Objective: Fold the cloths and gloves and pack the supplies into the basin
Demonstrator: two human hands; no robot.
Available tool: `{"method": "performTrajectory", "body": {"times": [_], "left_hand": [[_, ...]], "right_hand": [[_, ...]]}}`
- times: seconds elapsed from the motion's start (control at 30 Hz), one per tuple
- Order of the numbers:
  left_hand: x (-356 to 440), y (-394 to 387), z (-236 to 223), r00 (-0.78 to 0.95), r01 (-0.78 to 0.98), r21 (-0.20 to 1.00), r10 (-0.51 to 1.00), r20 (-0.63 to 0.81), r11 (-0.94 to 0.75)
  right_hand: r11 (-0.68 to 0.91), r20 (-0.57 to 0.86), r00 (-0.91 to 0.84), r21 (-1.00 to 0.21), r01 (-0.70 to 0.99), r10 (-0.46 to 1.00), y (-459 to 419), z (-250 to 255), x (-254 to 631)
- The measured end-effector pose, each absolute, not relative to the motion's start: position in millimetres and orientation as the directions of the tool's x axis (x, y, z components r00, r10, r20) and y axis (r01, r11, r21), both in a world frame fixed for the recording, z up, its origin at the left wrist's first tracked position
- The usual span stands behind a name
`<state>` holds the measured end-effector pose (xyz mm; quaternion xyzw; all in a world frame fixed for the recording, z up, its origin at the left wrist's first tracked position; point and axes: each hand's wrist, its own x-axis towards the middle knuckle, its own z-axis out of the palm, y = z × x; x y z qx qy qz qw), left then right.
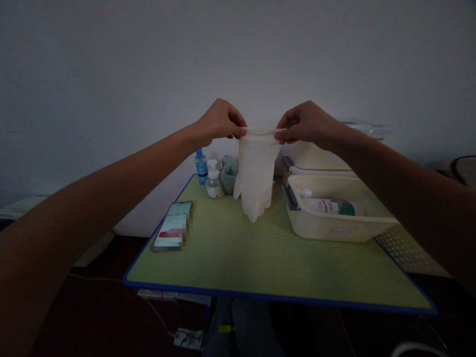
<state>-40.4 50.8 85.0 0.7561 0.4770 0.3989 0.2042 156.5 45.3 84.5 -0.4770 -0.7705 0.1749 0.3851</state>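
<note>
A white disposable glove [257, 171] hangs fingers-down in front of me, its cuff stretched sideways between my two hands. My left hand [223, 120] pinches the left end of the cuff between thumb and fingers. At the other end, my right hand [305, 125] has the cuff pinched the same way. The glove's fingertips dangle above the green table [230, 263], and its body covers part of the table's back edge and the wall behind.
A phone [173, 225] lies at the table's left. Behind it stand a blue bottle [201, 167], a clear pump bottle [214, 183] and a grey-green knitted item [228, 174]. At right, a cream bin [327, 228] holds a lying bottle [330, 206]. A power strip [188, 338] sits below.
</note>
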Motion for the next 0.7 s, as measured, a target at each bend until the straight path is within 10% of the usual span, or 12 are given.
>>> {"method": "performTrajectory", "body": {"times": [0.23,0.7], "left_hand": [[-43.5,32.2,94.6,0.185,0.56,0.607,0.8,0.571,-0.564],[-60.4,8.2,97.6,0.203,0.514,0.649,0.814,0.544,-0.561]], "right_hand": [[0.512,0.599,-0.13,-0.53,0.676,0.79,17.5,99.2,143.3],[0.522,0.485,-0.237,-0.62,0.586,0.842,-1.4,94.8,141.9]]}}
